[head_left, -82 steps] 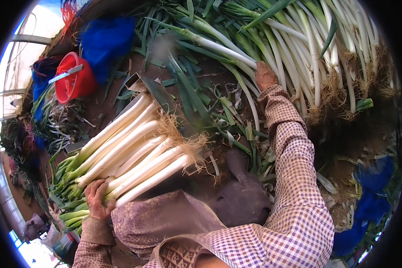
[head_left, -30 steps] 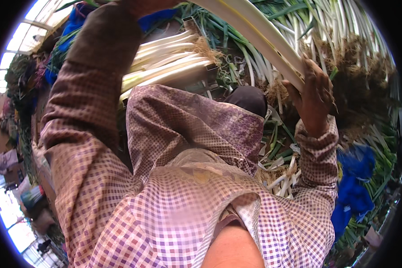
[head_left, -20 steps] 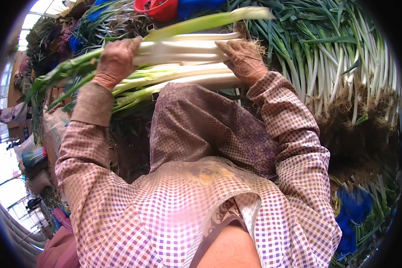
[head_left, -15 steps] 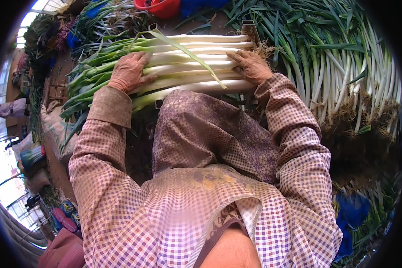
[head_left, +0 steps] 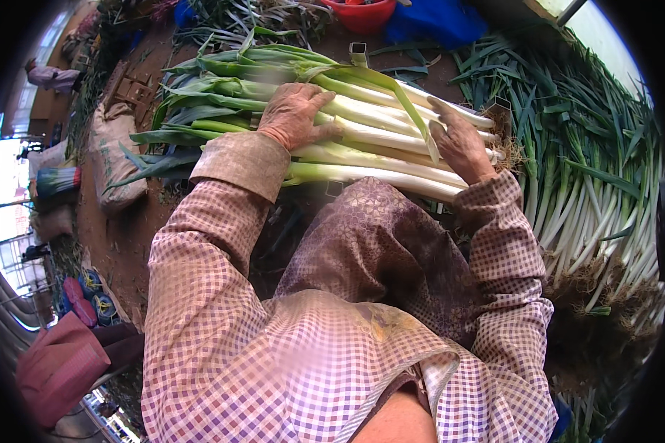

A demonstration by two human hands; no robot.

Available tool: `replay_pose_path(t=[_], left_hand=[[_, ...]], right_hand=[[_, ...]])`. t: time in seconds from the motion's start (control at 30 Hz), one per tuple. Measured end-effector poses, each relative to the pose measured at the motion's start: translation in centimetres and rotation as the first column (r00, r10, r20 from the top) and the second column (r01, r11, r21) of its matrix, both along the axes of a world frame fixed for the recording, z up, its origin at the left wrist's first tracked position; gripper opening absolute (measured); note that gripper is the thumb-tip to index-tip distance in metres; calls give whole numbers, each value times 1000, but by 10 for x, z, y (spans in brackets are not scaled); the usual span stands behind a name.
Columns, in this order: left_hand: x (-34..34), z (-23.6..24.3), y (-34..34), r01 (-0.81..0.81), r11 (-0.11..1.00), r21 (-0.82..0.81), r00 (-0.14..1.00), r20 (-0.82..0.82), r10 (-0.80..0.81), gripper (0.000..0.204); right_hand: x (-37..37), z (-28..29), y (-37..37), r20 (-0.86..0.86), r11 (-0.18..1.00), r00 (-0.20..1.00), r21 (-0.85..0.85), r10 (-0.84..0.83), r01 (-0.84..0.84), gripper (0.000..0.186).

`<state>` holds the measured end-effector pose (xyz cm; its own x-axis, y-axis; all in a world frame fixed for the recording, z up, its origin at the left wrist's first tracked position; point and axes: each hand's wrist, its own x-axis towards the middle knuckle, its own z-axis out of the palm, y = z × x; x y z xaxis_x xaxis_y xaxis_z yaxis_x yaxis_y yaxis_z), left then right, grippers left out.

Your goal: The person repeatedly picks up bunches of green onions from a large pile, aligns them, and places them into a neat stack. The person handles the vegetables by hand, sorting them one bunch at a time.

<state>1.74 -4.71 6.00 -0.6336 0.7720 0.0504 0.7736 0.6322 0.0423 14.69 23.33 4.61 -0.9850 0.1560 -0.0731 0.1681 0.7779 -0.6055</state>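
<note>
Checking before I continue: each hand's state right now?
Left hand: open, laid across the long white-and-green leeks.
Right hand: at the leeks' white lower ends; whether it grips cannot be told.

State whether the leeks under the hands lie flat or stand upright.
Lying flat: the leeks stretch sideways, roots to the right, left hand and right hand on top.

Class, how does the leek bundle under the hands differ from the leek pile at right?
The bundle lies roots to the right; the pile, roots toward the lower edge. The bundle is smaller than the pile. The left hand and right hand touch the bundle, not the pile. Shared: white stalks and green leaves.
</note>
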Motion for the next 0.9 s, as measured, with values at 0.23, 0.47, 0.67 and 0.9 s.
replay_pose_path(t=[0.23,0.47,0.67,0.9], left_hand=[[0,-2,1,18,998,58,998,58,-22,68],[-5,-6,-1,77,991,109,997,11,-79,59],[-4,-15,-1,98,983,153,993,45,-106,64],[-8,-15,-2,158,971,181,987,0,-161,59]], right_hand=[[-107,11,-82,-451,929,813,181,369,-321,45],[-168,-19,-108,-112,881,892,255,437,-400,26],[-139,4,-53,-272,885,941,462,201,-56,14],[46,74,154,-475,815,746,98,-467,572,19]])
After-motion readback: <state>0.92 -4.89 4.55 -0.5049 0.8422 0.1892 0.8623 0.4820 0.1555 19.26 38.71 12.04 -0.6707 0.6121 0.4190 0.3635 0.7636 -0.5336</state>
